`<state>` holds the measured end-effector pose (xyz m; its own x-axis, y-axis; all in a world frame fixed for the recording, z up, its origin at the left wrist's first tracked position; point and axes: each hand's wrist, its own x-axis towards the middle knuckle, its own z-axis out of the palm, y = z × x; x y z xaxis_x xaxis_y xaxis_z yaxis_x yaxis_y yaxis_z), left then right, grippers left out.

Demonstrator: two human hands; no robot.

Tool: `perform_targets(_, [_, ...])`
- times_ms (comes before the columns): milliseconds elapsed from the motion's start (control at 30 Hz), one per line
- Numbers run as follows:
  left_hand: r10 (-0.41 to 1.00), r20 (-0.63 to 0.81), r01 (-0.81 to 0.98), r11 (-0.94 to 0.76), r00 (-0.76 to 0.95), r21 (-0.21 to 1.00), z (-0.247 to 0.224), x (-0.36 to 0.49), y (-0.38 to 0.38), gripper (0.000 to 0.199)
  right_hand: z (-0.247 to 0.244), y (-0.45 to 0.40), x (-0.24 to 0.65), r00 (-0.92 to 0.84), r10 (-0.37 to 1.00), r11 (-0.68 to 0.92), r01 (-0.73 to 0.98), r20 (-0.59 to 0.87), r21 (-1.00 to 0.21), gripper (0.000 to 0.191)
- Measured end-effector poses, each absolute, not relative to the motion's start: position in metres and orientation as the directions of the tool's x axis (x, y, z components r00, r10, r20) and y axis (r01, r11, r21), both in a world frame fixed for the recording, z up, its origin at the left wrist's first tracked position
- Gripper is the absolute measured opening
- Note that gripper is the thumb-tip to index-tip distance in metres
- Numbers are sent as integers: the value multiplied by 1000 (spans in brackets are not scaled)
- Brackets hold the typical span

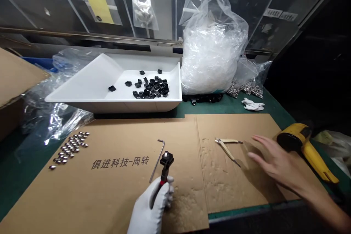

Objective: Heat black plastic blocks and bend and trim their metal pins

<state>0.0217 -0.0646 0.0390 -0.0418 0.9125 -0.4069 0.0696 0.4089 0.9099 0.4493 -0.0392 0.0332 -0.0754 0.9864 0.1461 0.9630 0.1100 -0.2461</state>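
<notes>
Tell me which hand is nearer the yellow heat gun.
Right. The bare right hand sits just left of the yellow heat gun, apparently not touching it; the gloved left hand, gripping a red-handled tool, is much farther left, at the bottom of the view.

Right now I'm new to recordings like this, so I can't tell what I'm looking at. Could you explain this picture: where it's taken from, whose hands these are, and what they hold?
This is one view from a camera worn on a person's head, looking forward and down, so you see what they see. There's no robot here. The gloved left hand holds red-handled pliers gripping a small black part. The bare right hand is open, just beside the cutters and near a yellow power tool. Both are over a cardboard sheet, which also holds an Allen key and a group of steel balls. Behind it, a white tray holds more black parts, next to a large plastic bag.
</notes>
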Motion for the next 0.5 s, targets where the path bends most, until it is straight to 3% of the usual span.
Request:
perform_targets(100, [928,-371,139,371,-25,918,38,25,-69,50,20,-16,395,-265,963,270,950,51,-160,77])
perform_targets(300, [947,-319,188,309,29,932,36,29,-79,46,1,-8,381,-246,963,260,954,106,-151,53])
perform_targets(500, [956,-293,257,277,24,926,42,32,-83,40,5,-12,377,-222,955,253,955,195,-153,58])
